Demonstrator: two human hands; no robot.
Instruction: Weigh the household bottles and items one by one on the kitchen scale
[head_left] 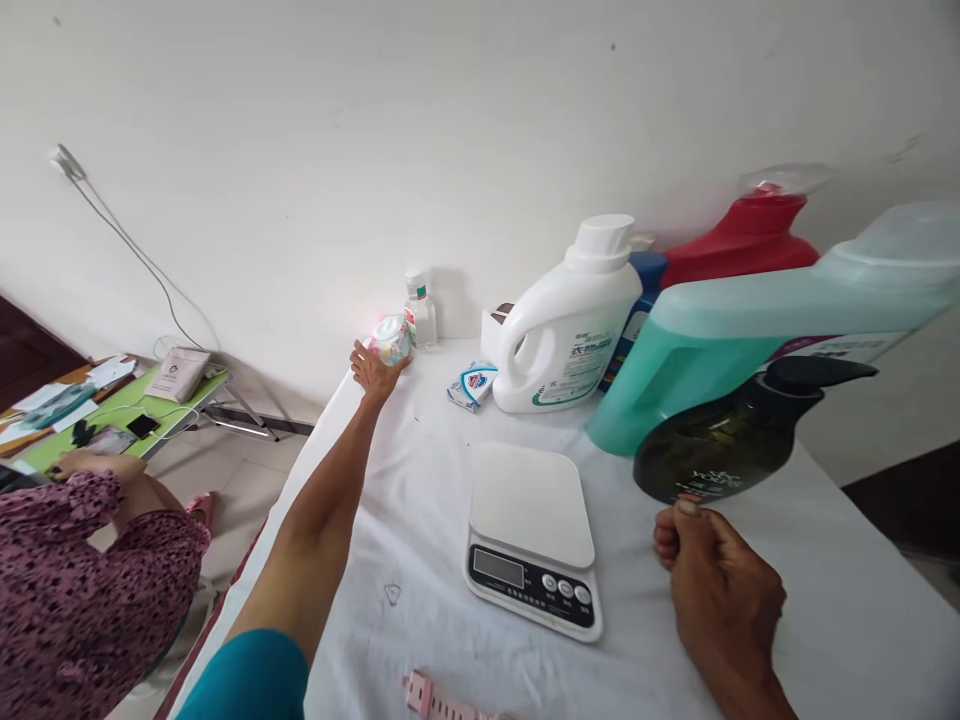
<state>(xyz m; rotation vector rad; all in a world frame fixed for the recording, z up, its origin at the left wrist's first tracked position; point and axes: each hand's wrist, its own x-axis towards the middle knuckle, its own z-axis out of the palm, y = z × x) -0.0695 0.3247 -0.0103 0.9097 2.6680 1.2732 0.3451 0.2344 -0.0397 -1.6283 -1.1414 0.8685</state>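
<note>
My left hand (380, 373) reaches to the far left end of the white-clothed table. Its fingers are spread around the near side of a small round floral-patterned tub (391, 338), thumb at the tub's right side; a firm grip does not show. Just behind stands a clear bottle (421, 312) with a white cap. My right hand (716, 575) is closed, thumb over curled fingers, in front of a dark pump bottle (716, 445); nothing shows in it. Between my arms lies a white kitchen scale (529, 500), with a boxed soap bar (472, 386) beyond it.
A white detergent jug (566, 335), a green liquid jug (697, 350) and a red bottle (739, 240) stand along the wall. A pink strap (442, 698) lies at the near edge. On the left, a person in a patterned garment (97, 600) sits by a green table (150, 420).
</note>
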